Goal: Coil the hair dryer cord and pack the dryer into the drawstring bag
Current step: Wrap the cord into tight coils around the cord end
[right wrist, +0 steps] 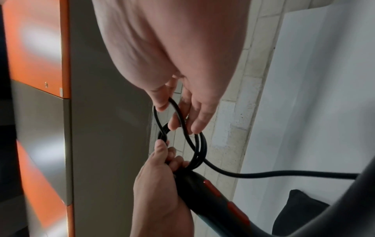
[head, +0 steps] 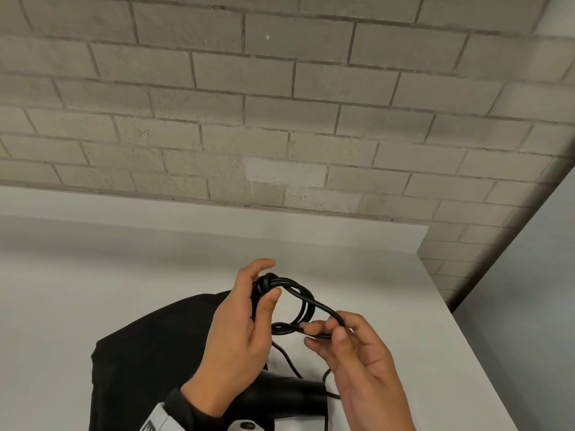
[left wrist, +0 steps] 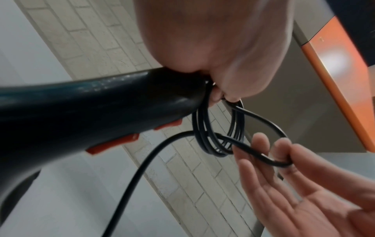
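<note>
My left hand [head: 264, 283] grips the end of the black hair dryer handle [left wrist: 91, 112], which has orange-red switches, and clamps several loops of the black cord [head: 303, 301] against it. My right hand [head: 323, 329] pinches one longer loop of that cord [left wrist: 263, 158] between thumb and fingers, just right of the coil. The dryer body [head: 289, 396] hangs low between my wrists. More cord [head: 287, 360] trails down toward it. The black drawstring bag [head: 140, 353] lies flat on the white table [head: 93, 275] under my left forearm.
A grey brick wall [head: 280, 119] runs along the table's far edge. The table's right edge [head: 460, 337] slants close to my right hand. An orange and grey cabinet [right wrist: 40, 64] shows in both wrist views.
</note>
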Motion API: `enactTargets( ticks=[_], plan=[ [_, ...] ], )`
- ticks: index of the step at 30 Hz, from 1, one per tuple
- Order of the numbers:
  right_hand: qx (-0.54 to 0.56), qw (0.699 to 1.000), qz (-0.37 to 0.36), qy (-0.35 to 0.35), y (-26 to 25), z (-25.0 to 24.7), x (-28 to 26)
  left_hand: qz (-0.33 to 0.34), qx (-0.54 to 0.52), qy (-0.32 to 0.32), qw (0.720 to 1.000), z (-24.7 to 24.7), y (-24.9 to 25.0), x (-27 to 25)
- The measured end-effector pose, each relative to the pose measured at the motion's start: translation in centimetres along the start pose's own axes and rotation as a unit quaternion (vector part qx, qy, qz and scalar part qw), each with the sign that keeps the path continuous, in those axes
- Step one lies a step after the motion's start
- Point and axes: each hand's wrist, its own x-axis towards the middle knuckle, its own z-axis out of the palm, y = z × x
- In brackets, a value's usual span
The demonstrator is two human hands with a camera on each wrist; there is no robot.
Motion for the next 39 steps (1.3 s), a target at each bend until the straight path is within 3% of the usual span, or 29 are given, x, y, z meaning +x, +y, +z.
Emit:
enactTargets(
  ticks=[4,7,9,11,13,15,20,22,25,27,29,31,32,33,34,35,39],
  plan=[
    [0.11,0.992,0.064,-0.006,-1.4,0.3,0.5,0.016,0.015,0.002,1.0,-0.1,-0.1,0.3],
    [0.246,0.947,0.204,-0.026,-2.6,-0.7,0.7,-0.006,0.005,0.006,1.0,0.0,-0.5,0.7],
    [0.297,0.921,0.242,-0.072,-3.1,-1.4,0.5,-0.026,-0.01,0.01,1.0,-0.1,-0.8,1.0],
    [0.236,0.943,0.213,-0.095,-2.9,-2.1,0.2,-0.04,-0.019,0.022,0.999,-0.5,-1.2,1.4],
    [0.073,0.982,0.131,-0.119,-1.9,-2.5,-0.4,-0.05,-0.02,0.032,0.998,-0.9,-1.7,1.6],
    [-0.002,0.988,0.072,-0.137,0.2,-3.5,-0.6,-0.054,-0.017,0.034,0.998,-1.1,-2.0,1.6],
    [0.216,0.954,0.032,-0.203,3.8,-5.7,-1.0,-0.04,-0.02,0.036,0.998,-0.7,-1.4,1.1],
    [0.257,0.95,-0.004,-0.178,4.8,-6.6,-1.4,-0.03,-0.019,0.037,0.999,-0.4,-1.3,1.0],
    [0.241,0.968,-0.052,-0.046,4.8,-8.7,-2.7,-0.029,-0.014,0.037,0.999,-0.2,-1.3,0.8],
    [0.241,0.97,-0.005,0.034,3.5,-9.6,-3.4,-0.032,-0.008,0.042,0.999,-0.2,-1.5,0.8],
    [0.167,0.984,0.055,-0.036,3.3,-9.6,-3.8,-0.03,0.0,0.039,0.999,-0.2,-1.6,0.8],
    [0.183,0.963,0.184,-0.076,3.5,-11.6,-3.5,-0.027,0.006,0.032,0.999,0.0,-1.6,0.6],
    [0.206,0.956,0.177,-0.113,3.6,-12.5,-2.7,-0.026,0.005,0.031,0.999,0.1,-1.5,0.6],
    [0.238,0.953,0.122,-0.144,3.7,-12.1,-1.4,-0.028,0.003,0.031,0.999,0.1,-1.5,0.6],
    [0.207,0.977,0.04,-0.041,3.3,-12.3,-1.7,-0.029,0.001,0.033,0.999,0.2,-1.5,0.6],
    [0.209,0.975,0.055,0.043,2.9,-13.7,-3.1,-0.03,-0.002,0.033,0.999,0.2,-1.5,0.7],
    [0.248,0.963,0.012,0.106,3.1,-14.1,-4.5,-0.024,0.001,0.025,0.999,0.3,-1.3,0.6]
  ],
)
